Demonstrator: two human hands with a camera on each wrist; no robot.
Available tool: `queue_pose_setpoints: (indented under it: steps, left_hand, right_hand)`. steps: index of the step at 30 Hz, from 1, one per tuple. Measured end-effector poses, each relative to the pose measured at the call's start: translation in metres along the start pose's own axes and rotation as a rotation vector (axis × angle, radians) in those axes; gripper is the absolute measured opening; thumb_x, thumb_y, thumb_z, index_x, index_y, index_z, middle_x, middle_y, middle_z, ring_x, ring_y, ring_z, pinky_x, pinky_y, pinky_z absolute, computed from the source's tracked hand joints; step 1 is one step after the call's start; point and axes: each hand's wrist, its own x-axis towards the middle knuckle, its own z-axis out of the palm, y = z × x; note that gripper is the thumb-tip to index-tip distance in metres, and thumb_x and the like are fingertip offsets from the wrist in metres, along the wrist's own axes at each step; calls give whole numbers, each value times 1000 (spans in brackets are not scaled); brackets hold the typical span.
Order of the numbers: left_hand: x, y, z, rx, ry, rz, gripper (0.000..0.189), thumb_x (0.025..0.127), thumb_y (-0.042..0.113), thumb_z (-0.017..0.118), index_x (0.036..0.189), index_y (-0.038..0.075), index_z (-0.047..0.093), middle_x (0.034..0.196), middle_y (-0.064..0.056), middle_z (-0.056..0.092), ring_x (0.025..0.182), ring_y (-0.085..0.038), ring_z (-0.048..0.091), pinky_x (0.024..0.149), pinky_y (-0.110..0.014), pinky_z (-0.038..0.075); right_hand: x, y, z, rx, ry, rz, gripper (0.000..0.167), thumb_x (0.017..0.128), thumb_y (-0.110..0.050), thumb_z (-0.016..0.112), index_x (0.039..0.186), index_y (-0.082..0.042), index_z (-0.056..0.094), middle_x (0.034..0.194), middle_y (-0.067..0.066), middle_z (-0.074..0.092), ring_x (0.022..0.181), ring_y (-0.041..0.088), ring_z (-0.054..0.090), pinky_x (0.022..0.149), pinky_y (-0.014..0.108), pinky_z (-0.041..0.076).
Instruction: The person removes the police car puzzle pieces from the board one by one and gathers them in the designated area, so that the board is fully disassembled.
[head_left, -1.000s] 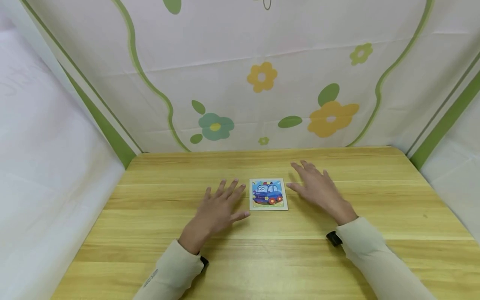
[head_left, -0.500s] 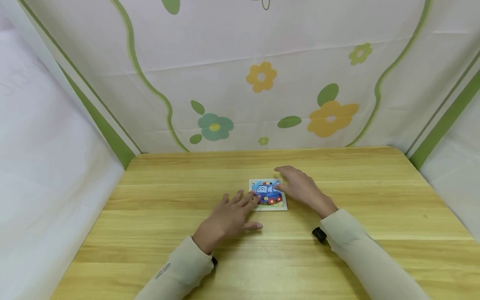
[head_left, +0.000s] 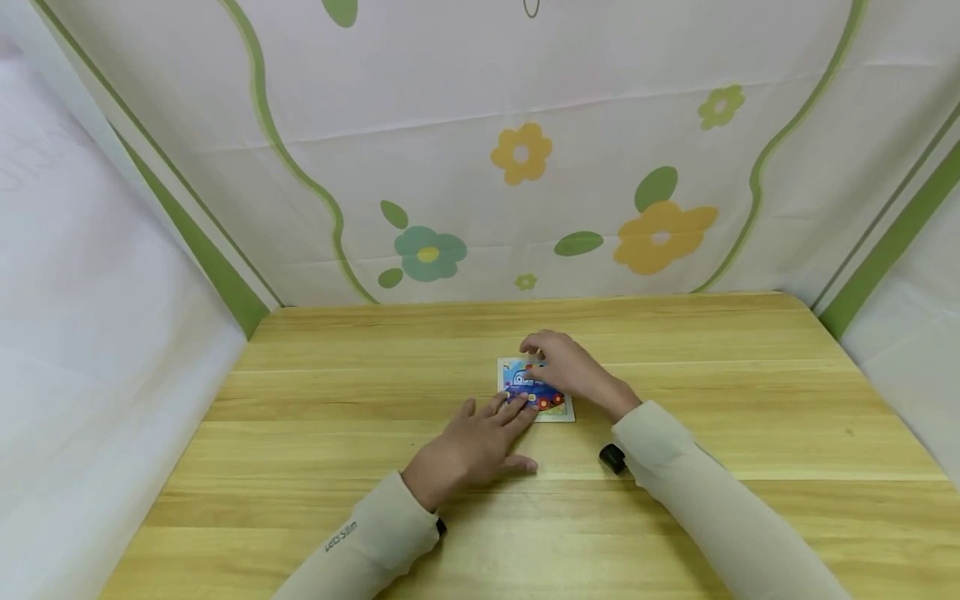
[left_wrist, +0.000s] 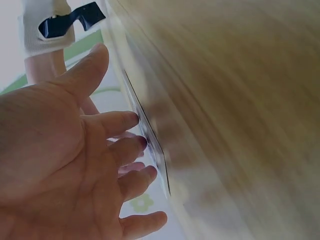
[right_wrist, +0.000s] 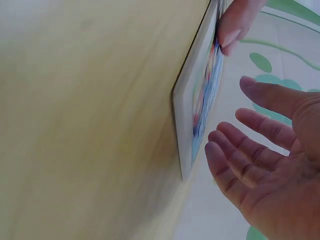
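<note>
Sleeves of beige fabric (head_left: 738, 517) nearest; bare left hand (head_left: 476, 446), fingers extended, tips touching near part of square, white-bordered panel with blue cartoon car (head_left: 542, 392), flat on yellow wood-grain tabletop (head_left: 300, 400). Bare right hand (head_left: 573, 367) above panel's far side, fingers loosely bent, gripping nothing. Behind, creased white flower-printed cloth (head_left: 592, 183).

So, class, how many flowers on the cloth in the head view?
5: teal flower, left; small orange flower, centre; big orange flower and green flower, right; tiny flower, bottom centre. The outline cut off above is unclear.
</note>
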Motion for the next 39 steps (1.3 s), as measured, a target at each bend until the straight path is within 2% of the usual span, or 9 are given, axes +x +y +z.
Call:
queue_pose_setpoints:
  steps: [4, 11, 39]
  left_hand:
    - [1, 1, 0, 5, -9, 5, 78, 104, 64, 44, 169, 27, 21, 177, 5, 15, 164, -21, 17, 129, -58, 25]
    - [0, 2, -1, -14, -18, 5, 80, 103, 64, 48, 169, 27, 22, 177, 4, 16, 164, -22, 18, 129, -57, 25]
    - [0, 3, 1, -17, -11, 17, 89, 99, 65, 55, 170, 25, 20, 177, 2, 15, 164, -24, 18, 128, -57, 26]
  right_hand:
    - [6, -5, 3, 36, -23, -7, 33, 95, -9, 76, 126, 1, 70, 118, 16, 72, 104, 28, 70, 92, 45, 59]
    - [13, -9, 7, 48, -46, 0, 31, 95, -8, 77, 124, 1, 70, 109, 13, 72, 97, 24, 67, 90, 42, 58]
    - [22, -8, 16, -16, -71, 17, 25, 94, -8, 76, 117, -2, 71, 112, 12, 65, 102, 25, 63, 94, 44, 55]
